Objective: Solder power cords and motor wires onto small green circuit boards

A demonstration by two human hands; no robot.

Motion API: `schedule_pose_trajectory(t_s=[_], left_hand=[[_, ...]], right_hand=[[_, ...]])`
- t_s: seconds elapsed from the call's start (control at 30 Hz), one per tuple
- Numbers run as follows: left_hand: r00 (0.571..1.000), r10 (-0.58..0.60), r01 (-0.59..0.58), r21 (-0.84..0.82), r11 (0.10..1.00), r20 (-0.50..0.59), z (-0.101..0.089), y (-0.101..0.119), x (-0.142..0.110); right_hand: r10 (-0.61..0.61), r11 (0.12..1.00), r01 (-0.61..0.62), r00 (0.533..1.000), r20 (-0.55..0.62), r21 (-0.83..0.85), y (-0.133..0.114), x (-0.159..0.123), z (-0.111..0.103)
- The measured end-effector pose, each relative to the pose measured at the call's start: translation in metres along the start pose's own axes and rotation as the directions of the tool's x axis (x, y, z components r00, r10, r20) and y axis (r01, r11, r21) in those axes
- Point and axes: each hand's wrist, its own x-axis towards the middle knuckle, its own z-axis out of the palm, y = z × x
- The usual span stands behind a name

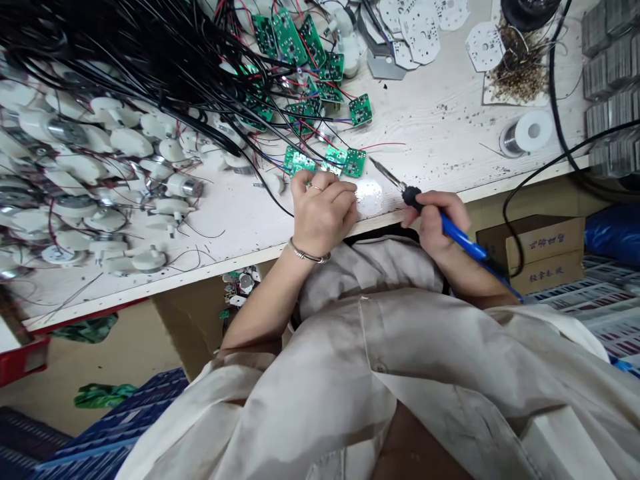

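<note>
My right hand (pixel 440 217) grips a soldering iron (pixel 453 231) by its blue handle, the metal tip pointing up and left just beside a small green circuit board (pixel 355 163). My left hand (pixel 325 207) rests at the table's front edge with its fingers curled; what they hold, if anything, is hidden. Against those fingers lies a small white perforated plate (pixel 370 197). Two more green boards, one at the left (pixel 299 161) and one in the middle (pixel 334 159), sit just beyond the fingertips, with thin wires running to them.
Many white-cased motors (pixel 115 140) cover the table's left side, below a thick bundle of black cables (pixel 150 47). More green boards (pixel 287 37) and white plates (pixel 417 30) lie at the back. A solder spool (pixel 533 133) stands at right, near the iron's black cord (pixel 553 100).
</note>
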Motion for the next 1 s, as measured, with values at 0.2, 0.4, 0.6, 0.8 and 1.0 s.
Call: schedule_pose_trajectory(t_s=[0.2, 0.4, 0.6, 0.8, 1.0], left_hand=[[0.997, -0.012, 0.018, -0.082, 0.996, 0.07, -0.006, -0.001, 0.003], [0.991, -0.009, 0.026, -0.127, 0.992, 0.136, -0.007, -0.004, 0.004], [0.993, -0.011, 0.024, -0.111, 0.993, 0.114, -0.007, -0.003, 0.005], [0.996, -0.012, 0.021, -0.105, 0.994, 0.09, -0.005, -0.003, 0.004], [0.997, -0.001, 0.008, -0.091, 0.996, 0.075, -0.004, -0.003, 0.004]], right_hand=[[0.063, 0.996, -0.057, 0.995, -0.081, 0.072, 0.003, 0.001, -0.001], [0.056, 0.997, -0.057, 0.998, -0.006, -0.061, 0.005, 0.004, 0.0], [0.069, 0.994, -0.063, 0.996, 0.06, -0.093, 0.007, 0.003, -0.001], [0.028, 0.999, -0.027, 0.998, 0.055, -0.021, 0.008, 0.005, -0.002], [-0.015, 1.0, 0.013, 0.997, 0.081, 0.026, 0.003, 0.008, -0.004]])
